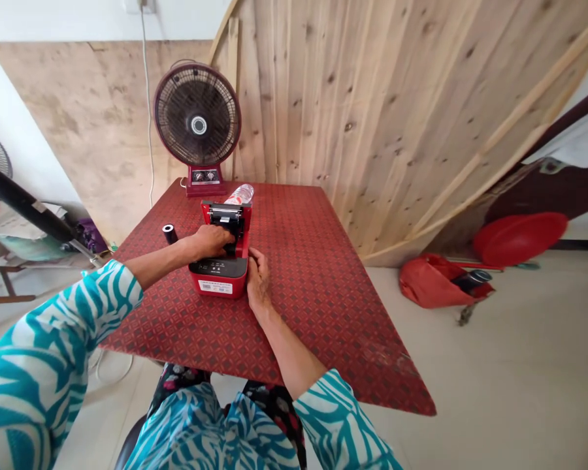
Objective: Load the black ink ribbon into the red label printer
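A red and black label printer [219, 285] stands on the table with its lid [227, 210] raised. My left hand [210, 241] reaches over from the left into the open body; its fingertips are hidden inside, so whether they grip anything does not show. Along the right side of the casing, my right hand [259, 277] holds the printer with its fingers bent against the wall. Left of the printer, a small black roll with a white core [169, 234] stands on end. Behind the lid lies a clear plastic bottle [241, 194].
The patterned red tabletop [318, 287] narrows toward the wall. A maroon fan [198, 124] stands at its back left, with wooden boards [372, 117] behind. A black pole [29, 202] slants in from the left. On the floor at right lies a red bag [424, 281] near a red basin [519, 238].
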Available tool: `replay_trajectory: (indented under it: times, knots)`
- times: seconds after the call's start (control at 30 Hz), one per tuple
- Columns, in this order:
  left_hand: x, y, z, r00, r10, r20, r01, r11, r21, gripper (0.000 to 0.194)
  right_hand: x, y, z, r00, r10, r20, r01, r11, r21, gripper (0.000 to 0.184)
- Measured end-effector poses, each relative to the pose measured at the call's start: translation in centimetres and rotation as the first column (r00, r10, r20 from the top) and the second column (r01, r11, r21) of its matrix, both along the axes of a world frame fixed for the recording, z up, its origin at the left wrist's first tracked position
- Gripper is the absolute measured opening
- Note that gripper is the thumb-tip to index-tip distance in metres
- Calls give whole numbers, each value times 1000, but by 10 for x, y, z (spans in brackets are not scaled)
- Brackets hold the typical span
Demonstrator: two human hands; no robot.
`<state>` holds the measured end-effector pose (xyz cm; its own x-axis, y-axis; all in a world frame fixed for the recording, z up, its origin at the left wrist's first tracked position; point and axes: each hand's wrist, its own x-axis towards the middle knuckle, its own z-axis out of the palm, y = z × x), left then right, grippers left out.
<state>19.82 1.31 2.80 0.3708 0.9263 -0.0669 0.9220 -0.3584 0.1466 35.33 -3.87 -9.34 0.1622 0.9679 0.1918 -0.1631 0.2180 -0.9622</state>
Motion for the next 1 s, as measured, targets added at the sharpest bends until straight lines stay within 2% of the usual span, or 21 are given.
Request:
replay_trajectory:
  times: [0.1,0.4,0.5,0.6,0.67,0.73,0.8,0.87,1.0]
  knots:
    - [3,-2,1,998,-14,-69,14,1000,6,26,-1,2,-2,1000,-20,-15,20,1000,14,33]
    - [-4,-12,19,997,-71,-35,72,997,27,29,1,3,-2,1000,8,9,-8,1000,19,33]
    - [-7,-15,29,994,-98,40,98,995,-6,23,2,2,-3,1000,3,7,-3,1000,17,33]
    - [-18,-22,48,968,-88,237,112,989,-92,24,2,1,-3,1000,8,-1,-8,1000,-1,33]
    - [-35,-28,62,893,-24,450,107,981,-159,30,3,0,-3,1000,18,-8,-18,1000,-5,34]
    - [-56,-32,72,756,75,650,46,985,-167,33,4,-1,-3,999,32,-4,-32,999,-3,34]
    - [-80,-31,73,624,135,769,-17,987,-159,32,6,-2,-4,999,38,0,-38,999,-11,35]
    - [-102,-24,65,548,154,822,-71,988,-137,31,7,-3,-4,1000,29,-10,-30,999,-28,37]
    - [-129,6,31,518,160,840,-214,975,-54,33,7,-3,-4,1000,13,-21,-14,999,-42,41]
